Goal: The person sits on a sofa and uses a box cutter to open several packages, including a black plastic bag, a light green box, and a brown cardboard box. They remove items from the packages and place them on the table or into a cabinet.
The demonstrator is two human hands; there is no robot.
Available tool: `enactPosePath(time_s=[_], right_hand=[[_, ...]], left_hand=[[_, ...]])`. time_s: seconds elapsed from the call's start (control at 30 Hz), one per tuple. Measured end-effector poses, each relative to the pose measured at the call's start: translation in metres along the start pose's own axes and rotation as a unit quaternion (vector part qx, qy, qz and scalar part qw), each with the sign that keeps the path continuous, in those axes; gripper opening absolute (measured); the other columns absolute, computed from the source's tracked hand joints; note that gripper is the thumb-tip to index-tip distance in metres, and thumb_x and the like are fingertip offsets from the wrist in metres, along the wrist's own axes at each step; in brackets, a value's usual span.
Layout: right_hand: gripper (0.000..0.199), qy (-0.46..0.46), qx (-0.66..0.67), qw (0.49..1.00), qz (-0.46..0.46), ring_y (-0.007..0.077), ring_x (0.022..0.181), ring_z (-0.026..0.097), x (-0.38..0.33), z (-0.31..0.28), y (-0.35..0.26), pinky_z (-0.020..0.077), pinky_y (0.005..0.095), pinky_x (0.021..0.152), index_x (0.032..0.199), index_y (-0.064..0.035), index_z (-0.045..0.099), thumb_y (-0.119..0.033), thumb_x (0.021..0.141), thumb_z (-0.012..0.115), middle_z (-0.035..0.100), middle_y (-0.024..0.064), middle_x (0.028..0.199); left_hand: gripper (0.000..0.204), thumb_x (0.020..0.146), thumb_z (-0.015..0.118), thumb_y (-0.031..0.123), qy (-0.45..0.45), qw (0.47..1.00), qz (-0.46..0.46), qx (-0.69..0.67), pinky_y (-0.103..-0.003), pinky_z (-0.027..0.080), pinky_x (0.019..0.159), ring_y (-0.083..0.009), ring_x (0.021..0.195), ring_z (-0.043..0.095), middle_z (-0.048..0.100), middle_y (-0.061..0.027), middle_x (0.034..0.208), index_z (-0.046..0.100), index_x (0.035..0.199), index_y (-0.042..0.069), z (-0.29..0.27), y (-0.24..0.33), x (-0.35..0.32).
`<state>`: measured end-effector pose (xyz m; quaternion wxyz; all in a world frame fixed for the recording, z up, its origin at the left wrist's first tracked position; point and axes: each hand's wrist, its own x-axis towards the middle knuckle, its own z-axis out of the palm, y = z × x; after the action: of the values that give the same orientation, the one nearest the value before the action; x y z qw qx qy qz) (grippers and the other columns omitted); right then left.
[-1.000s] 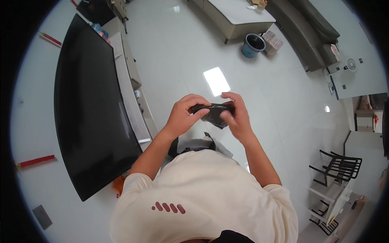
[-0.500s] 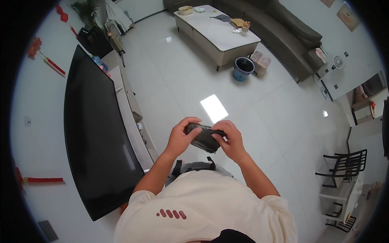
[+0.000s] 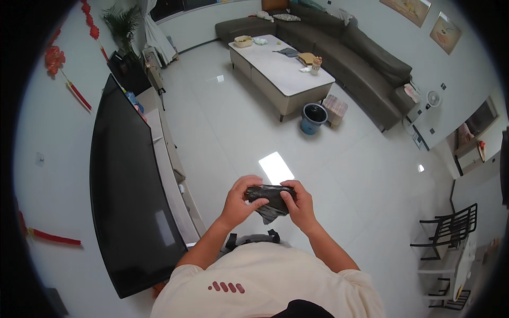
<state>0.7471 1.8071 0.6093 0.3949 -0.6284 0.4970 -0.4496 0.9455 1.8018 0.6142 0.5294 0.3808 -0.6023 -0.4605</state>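
Observation:
A roll of black plastic bags (image 3: 271, 198) is held in front of my waist, with a loose, crinkled flap hanging from its lower side. My left hand (image 3: 239, 200) grips the left end, its thumb lying across the front and its fingers behind. At the opposite end, my right hand (image 3: 299, 205) closes round the roll with the thumb pressed on its face. The fingers behind the roll are partly hidden.
A blue bin (image 3: 314, 120) with a dark inside stands by a checked stool (image 3: 335, 108) and a white-topped coffee table (image 3: 281, 63). A long sofa (image 3: 350, 58) runs behind. A large television (image 3: 127, 196) is close on my left; black chairs (image 3: 450, 228) are at right.
The view has tilted up, so the room and hands sit lower in it. The roll now lies more level, and a loose flap hangs further out beneath it. Both hands still hold it.

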Motion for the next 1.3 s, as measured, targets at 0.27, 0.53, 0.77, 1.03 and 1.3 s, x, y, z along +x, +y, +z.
enactPosePath(time_s=[0.27, 0.53, 0.77, 1.03, 1.3], right_hand=[[0.027, -0.037, -0.012, 0.989, -0.142, 0.0177, 0.086, 0.064, -0.002, 0.001, -0.002, 0.0526, 0.0279, 0.074, 0.111, -0.0034, 0.059, -0.012, 0.087, 0.068, 0.061, 0.0111, 0.108], [0.032, -0.045, 0.085, 0.995, 0.039, 0.0144, 0.094, 0.06, -0.001, 0.003, -0.001, 0.0531, 0.0282, 0.076, 0.113, -0.002, 0.059, -0.014, 0.085, 0.07, 0.058, 0.0069, 0.106], [0.03, -0.049, -0.034, 0.994, -0.09, 0.0151, 0.085, 0.062, -0.003, 0.009, -0.006, 0.0518, 0.0254, 0.073, 0.112, -0.0046, 0.061, -0.005, 0.083, 0.069, 0.062, 0.0085, 0.1], [0.027, -0.003, -0.02, 0.999, -0.045, 0.0214, 0.08, 0.064, -0.001, 0.014, -0.006, 0.0519, 0.0304, 0.071, 0.109, -0.0024, 0.061, -0.011, 0.084, 0.07, 0.066, 0.0117, 0.096], [0.03, -0.046, -0.012, 0.999, -0.013, 0.024, 0.087, 0.064, 0.0, 0.015, -0.013, 0.0516, 0.0307, 0.074, 0.106, -0.0033, 0.061, -0.012, 0.08, 0.074, 0.064, 0.0126, 0.1]], left_hand=[[0.027, 0.084, 0.069, 0.002, 0.027, 0.984, -0.142, -0.106, -0.024, 0.049, 0.078, -0.0107, 0.09, 0.058, 0.059, -0.0036, 0.102, 0.06, 0.11, 0.002, -0.007, -0.011, -0.006], [0.022, 0.084, 0.072, 0.009, 0.001, 0.995, -0.034, 0.092, -0.024, 0.049, 0.074, -0.0101, 0.086, 0.058, 0.063, -0.0026, 0.089, 0.064, 0.103, 0.001, -0.003, 0.005, -0.011], [0.018, 0.084, 0.071, 0.012, 0.03, 0.988, -0.136, 0.065, -0.023, 0.047, 0.071, -0.0092, 0.079, 0.058, 0.062, -0.0012, 0.081, 0.063, 0.097, 0.001, -0.011, 0.004, -0.013], [0.022, 0.079, 0.077, 0.011, 0.012, 0.992, -0.043, 0.115, -0.024, 0.047, 0.072, -0.0102, 0.083, 0.058, 0.061, -0.0026, 0.089, 0.063, 0.095, 0.003, -0.013, 0.001, -0.014], [0.022, 0.079, 0.076, 0.008, 0.027, 0.998, -0.033, 0.043, -0.025, 0.049, 0.073, -0.0096, 0.087, 0.057, 0.059, -0.0029, 0.094, 0.063, 0.096, 0.002, -0.013, 0.005, -0.015]])
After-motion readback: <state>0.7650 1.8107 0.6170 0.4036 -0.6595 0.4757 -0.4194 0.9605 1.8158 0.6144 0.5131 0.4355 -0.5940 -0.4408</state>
